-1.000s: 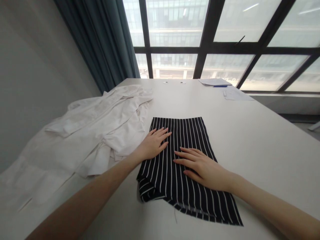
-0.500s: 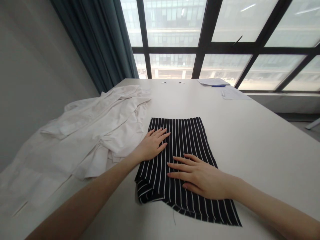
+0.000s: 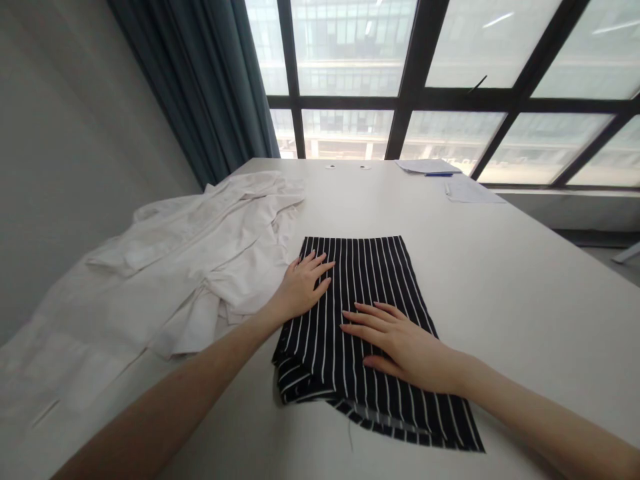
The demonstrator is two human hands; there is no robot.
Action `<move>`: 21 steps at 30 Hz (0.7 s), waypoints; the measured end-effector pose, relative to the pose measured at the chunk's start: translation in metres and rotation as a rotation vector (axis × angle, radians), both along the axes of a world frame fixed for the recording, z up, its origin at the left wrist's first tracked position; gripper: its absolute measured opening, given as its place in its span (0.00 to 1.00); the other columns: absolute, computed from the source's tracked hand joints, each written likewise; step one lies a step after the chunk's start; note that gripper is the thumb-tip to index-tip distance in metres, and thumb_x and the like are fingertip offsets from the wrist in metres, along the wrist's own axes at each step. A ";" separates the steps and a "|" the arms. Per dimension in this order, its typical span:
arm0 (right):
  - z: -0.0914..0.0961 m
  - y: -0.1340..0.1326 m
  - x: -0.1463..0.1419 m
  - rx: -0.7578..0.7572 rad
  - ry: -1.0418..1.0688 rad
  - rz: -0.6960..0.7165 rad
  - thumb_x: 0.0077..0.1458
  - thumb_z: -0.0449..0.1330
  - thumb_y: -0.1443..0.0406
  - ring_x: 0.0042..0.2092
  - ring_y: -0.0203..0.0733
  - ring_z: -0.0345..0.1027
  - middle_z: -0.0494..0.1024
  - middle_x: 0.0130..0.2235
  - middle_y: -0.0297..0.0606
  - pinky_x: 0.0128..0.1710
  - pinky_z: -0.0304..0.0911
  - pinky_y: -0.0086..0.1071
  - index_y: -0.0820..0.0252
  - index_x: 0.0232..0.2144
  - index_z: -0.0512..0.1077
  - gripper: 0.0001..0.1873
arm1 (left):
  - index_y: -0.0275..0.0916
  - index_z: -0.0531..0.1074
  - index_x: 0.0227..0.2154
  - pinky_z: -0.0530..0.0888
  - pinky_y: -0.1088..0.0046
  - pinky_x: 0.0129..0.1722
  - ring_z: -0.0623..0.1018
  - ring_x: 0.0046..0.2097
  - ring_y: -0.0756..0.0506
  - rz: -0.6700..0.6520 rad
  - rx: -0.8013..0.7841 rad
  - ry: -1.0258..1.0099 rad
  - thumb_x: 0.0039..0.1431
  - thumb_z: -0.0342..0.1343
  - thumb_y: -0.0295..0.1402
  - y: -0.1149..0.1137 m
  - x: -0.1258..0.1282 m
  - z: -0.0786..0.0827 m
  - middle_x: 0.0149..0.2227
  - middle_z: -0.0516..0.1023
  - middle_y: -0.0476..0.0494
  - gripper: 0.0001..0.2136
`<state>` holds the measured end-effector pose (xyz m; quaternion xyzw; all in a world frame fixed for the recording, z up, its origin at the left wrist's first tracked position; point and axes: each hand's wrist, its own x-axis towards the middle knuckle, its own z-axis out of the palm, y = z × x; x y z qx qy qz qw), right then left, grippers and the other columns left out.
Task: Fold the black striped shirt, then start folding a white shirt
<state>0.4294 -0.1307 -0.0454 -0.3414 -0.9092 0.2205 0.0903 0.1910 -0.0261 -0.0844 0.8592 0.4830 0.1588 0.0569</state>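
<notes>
A piece of black fabric with white stripes (image 3: pixel 370 280) lies folded on the white table, its stripes running away from me. My left hand (image 3: pixel 303 285) rests open on its left side, fingers spread and pointing toward the far edge. Palm down, my right hand (image 3: pixel 405 343) lies open across the middle right of the cloth, fingers pointing left. At the near edge the layers part slightly, and the near left corner is bunched. A loose thread hangs from that near edge onto the table.
Crumpled white cloth (image 3: pixel 200 247) covers the table's left side. Papers (image 3: pixel 425 165) with a blue pen (image 3: pixel 439 175) lie at the far right of the table (image 3: pixel 490 287), and another sheet (image 3: pixel 473 193) sits nearer. Behind are a blue curtain (image 3: pixel 210 87) and windows.
My right hand has slid slightly away from me and its fingers have drawn closer together. My left hand has shifted a little to the left. The gap at the fabric's near edge has widened.
</notes>
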 end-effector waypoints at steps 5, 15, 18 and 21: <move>0.001 0.016 0.014 -0.049 -0.038 0.074 0.62 0.55 0.52 0.69 0.51 0.42 0.55 0.68 0.35 0.67 0.37 0.58 0.43 0.66 0.55 0.32 | 0.37 0.69 0.56 0.61 0.56 0.64 0.63 0.65 0.40 -0.022 -0.002 -0.123 0.65 0.47 0.32 0.005 -0.004 0.001 0.61 0.68 0.40 0.19; 0.018 0.051 0.071 -0.106 -0.016 -0.108 0.59 0.60 0.56 0.67 0.55 0.50 0.65 0.63 0.36 0.65 0.47 0.59 0.45 0.58 0.68 0.24 | 0.46 0.76 0.47 0.59 0.51 0.62 0.76 0.55 0.43 0.013 0.057 -0.232 0.59 0.48 0.27 0.001 -0.003 0.006 0.50 0.79 0.48 0.17; 0.021 0.036 0.049 -0.060 0.035 -0.137 0.61 0.57 0.53 0.65 0.53 0.54 0.67 0.62 0.39 0.65 0.46 0.58 0.48 0.57 0.69 0.23 | 0.45 0.76 0.47 0.56 0.48 0.63 0.71 0.59 0.42 0.045 0.067 -0.238 0.58 0.46 0.25 0.003 -0.003 0.003 0.53 0.77 0.48 0.18; 0.018 0.015 0.017 0.010 0.042 0.002 0.58 0.60 0.52 0.64 0.50 0.57 0.69 0.60 0.40 0.64 0.50 0.52 0.51 0.56 0.69 0.25 | 0.43 0.75 0.48 0.60 0.51 0.62 0.68 0.62 0.42 0.073 0.046 -0.263 0.57 0.44 0.22 0.006 -0.005 0.002 0.55 0.76 0.47 0.21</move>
